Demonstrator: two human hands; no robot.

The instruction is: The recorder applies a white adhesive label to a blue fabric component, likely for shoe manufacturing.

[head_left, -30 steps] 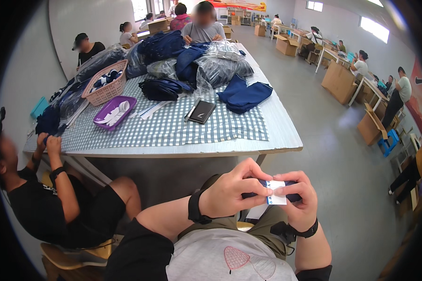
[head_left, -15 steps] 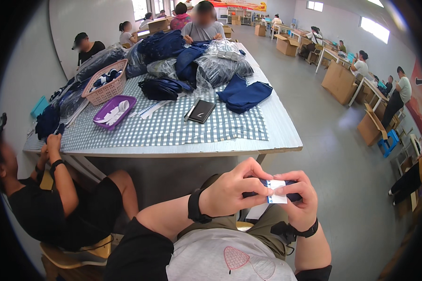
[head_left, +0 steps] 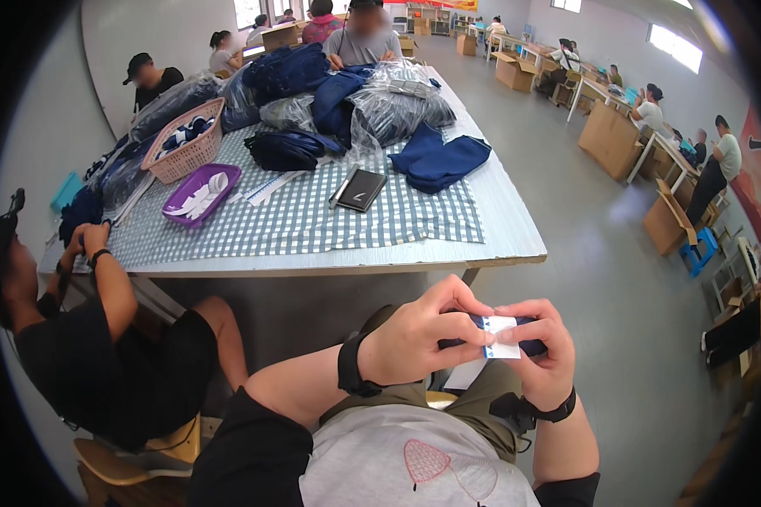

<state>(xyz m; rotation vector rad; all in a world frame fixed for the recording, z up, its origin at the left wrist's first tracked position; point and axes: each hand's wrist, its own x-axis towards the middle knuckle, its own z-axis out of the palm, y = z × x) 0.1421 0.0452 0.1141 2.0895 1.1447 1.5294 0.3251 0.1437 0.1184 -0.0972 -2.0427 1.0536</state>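
My left hand and my right hand are held close together above my lap, off the table's near edge. Between them they grip a narrow, folded navy cloth piece, mostly covered by my fingers. A white paper label with blue marks lies across its middle. Fingers and thumbs of both hands press on the label at its sides. Below, a white sheet shows partly behind my hands.
Ahead stands a white table with a checked cloth, a purple basket of white labels, a pink basket, a black notebook, navy garments and bagged piles. A co-worker sits at my left.
The view has shifted slightly. Both hands keep hold of the cloth piece and label, with small finger movements. The co-worker at left has leaned and moved their hands a little.
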